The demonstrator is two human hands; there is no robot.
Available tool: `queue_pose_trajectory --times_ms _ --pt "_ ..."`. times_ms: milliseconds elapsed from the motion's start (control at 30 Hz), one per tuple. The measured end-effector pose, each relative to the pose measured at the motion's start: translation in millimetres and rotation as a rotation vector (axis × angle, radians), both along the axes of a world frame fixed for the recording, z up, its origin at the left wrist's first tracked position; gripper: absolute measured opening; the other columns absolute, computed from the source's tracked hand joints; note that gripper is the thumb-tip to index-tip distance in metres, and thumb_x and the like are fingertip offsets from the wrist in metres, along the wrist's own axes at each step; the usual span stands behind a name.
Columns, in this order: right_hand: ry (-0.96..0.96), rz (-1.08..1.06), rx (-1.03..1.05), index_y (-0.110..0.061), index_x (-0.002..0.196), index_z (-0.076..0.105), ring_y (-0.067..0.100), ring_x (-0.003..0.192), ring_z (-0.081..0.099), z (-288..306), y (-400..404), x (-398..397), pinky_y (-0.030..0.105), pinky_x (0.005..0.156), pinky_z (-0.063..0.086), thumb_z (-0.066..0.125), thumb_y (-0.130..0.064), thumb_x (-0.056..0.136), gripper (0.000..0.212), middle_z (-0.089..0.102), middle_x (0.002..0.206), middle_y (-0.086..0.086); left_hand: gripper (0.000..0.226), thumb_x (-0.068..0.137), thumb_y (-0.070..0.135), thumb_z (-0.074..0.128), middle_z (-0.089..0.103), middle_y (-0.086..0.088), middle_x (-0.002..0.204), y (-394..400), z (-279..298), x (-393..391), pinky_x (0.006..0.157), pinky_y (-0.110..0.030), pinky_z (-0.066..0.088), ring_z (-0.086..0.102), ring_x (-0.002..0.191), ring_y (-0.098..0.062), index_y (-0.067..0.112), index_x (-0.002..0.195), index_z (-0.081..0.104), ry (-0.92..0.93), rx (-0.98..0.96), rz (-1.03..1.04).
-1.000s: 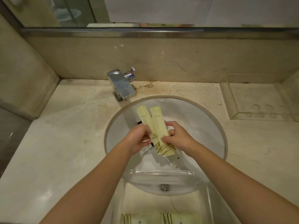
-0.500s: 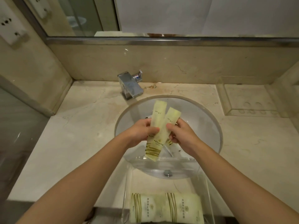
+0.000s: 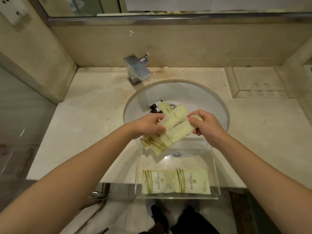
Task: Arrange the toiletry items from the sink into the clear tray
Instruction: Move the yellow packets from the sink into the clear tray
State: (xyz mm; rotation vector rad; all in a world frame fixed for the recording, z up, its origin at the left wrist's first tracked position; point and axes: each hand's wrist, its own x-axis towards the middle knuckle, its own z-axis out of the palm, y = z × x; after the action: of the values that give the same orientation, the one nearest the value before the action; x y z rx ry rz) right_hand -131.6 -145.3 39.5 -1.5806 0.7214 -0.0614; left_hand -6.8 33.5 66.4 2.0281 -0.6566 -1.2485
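A wall socket (image 3: 12,11) sits high at the far left, well apart from the work, and the pale marble counter (image 3: 87,115) runs below it toward the round sink (image 3: 211,105). The chrome faucet (image 3: 137,69) stands behind the basin's left rim, and under its spout a few dark-capped small bottles (image 3: 154,107) lie in the bowl, waiting, it seems, for a later turn. The left hand (image 3: 148,124) pinches the long pale sachets (image 3: 170,130) near their middle, fingers curled over their upper face; the striped ends fan out below it and hang over the far wall of the clear tray (image 3: 217,179). The sachets overlap and lie slanted, and how many there are I cannot tell for sure. The grip looks like a squaring-up: one hand steadies the bundle, the other lines up the ends so the packets go down flat together. The tray straddles the near edge of the sink and the counter, close to the body, probably so each item travels only a short way from the basin. Two wide striped packets (image 3: 175,181) lie side by side along its near wall, which leaves the far half free for the long ones. The right hand (image 3: 205,124) clamps the plain ends of the same sachets, thumb and fingers curled round them. Far right, a second clear tray (image 3: 236,88) stands against the wall, apparently unused
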Motion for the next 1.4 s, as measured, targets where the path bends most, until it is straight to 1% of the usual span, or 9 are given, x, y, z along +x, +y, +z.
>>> queue_pose_trajectory --times_ms 133,200,333,467,700,867,1067,1233,1400 --pt "0.021 -0.165 -0.018 -0.014 0.087 0.063 0.014 0.049 0.049 -3.3 -16.5 -20.1 0.025 0.047 0.037 0.053 -0.005 0.089 0.014 0.057 0.078 0.005 0.030 0.089 0.002 0.044 0.064 -0.009 0.114 8.3 -3.2 -5.6 0.089 -0.041 0.055 0.070 0.093 -0.024 0.011 0.115 0.058 -0.100 0.105 -0.153" --pt "0.047 -0.233 -0.075 -0.016 0.088 0.064 0.014 0.054 0.049 -6.0 -22.1 -29.0 0.025 0.051 0.039 0.053 -0.007 0.090 0.014 0.057 0.081 0.001 0.032 0.090 0.002 0.042 0.065 -0.004 0.110 10.6 -4.9 -10.0 0.087 -0.039 0.056 0.071 0.087 -0.019 0.016 0.114 0.059 -0.118 0.137 -0.243" --pt "0.032 -0.443 -0.162 -0.022 0.081 0.062 0.013 0.060 0.050 -13.2 -33.6 -40.7 0.027 0.053 0.041 0.053 -0.008 0.087 0.018 0.057 0.081 0.001 0.041 0.087 0.007 0.050 0.057 0.001 0.106 10.1 -13.2 -16.4 0.079 -0.028 0.050 0.058 0.092 -0.017 0.022 0.125 0.054 -0.247 0.230 -0.424" --pt "0.053 -0.578 -0.122 -0.025 0.079 0.059 0.014 0.062 0.050 -16.8 -41.2 -48.4 0.024 0.051 0.040 0.051 -0.009 0.088 0.020 0.056 0.085 0.003 0.033 0.085 0.006 0.055 0.053 0.002 0.102 12.4 -28.9 -28.8 0.076 -0.025 0.043 0.053 0.092 -0.016 0.020 0.114 0.057 -0.305 0.243 -0.500" --pt "0.088 -0.467 -0.110 -0.015 0.095 0.062 0.016 0.056 0.049 -20.7 -23.6 -47.8 0.024 0.054 0.042 0.051 -0.008 0.089 0.014 0.054 0.078 -0.002 0.025 0.081 0.004 0.056 0.063 -0.001 0.105 13.6 -52.0 -50.5 0.081 -0.031 0.050 0.058 0.094 -0.018 0.017 0.102 0.063 -0.372 0.152 -0.472" --pt "0.098 -0.394 -0.137 -0.014 0.094 0.063 0.018 0.053 0.052 -21.2 -12.0 -44.9 0.027 0.055 0.042 0.053 -0.010 0.089 0.012 0.057 0.083 -0.005 0.022 0.084 0.011 0.061 0.056 0.002 0.092 21.6 -56.5 -56.7 0.075 -0.025 0.042 0.053 0.085 -0.015 0.016 0.105 0.066 -0.533 0.082 -0.440" --pt "0.107 -0.274 -0.208 -0.012 0.093 0.061 0.019 0.052 0.056 -18.8 0.4 -44.2 0.027 0.054 0.042 0.052 -0.012 0.090 0.010 0.058 0.086 -0.004 0.022 0.087 0.020 0.060 0.069 0.004 0.107 38.4 -54.3 -49.8 0.086 -0.032 0.051 0.061 0.099 -0.014 0.019 0.108 0.066 -0.619 0.068 -0.461" --pt "0.113 -0.162 -0.254 -0.014 0.090 0.059 0.019 0.052 0.060 -17.0 16.7 -44.3 0.026 0.053 0.045 0.053 -0.014 0.092 0.006 0.059 0.085 -0.002 0.007 0.084 0.014 0.057 0.061 0.002 0.092 57.6 -50.7 -42.8 0.069 -0.029 0.046 0.054 0.082 -0.017 0.015 0.090 0.060 -0.807 0.030 -0.444" --pt "0.148 -0.058 -0.252 -0.012 0.092 0.059 0.019 0.053 0.067 -28.9 38.7 -45.5 0.021 0.048 0.051 0.057 -0.010 0.091 0.002 0.062 0.094 0.001 0.014 0.082 0.019 0.061 0.058 -0.001 0.094 74.9 -58.6 -37.9 0.068 -0.029 0.043 0.053 0.086 -0.021 0.015 0.095 0.060 -0.912 0.005 -0.294"
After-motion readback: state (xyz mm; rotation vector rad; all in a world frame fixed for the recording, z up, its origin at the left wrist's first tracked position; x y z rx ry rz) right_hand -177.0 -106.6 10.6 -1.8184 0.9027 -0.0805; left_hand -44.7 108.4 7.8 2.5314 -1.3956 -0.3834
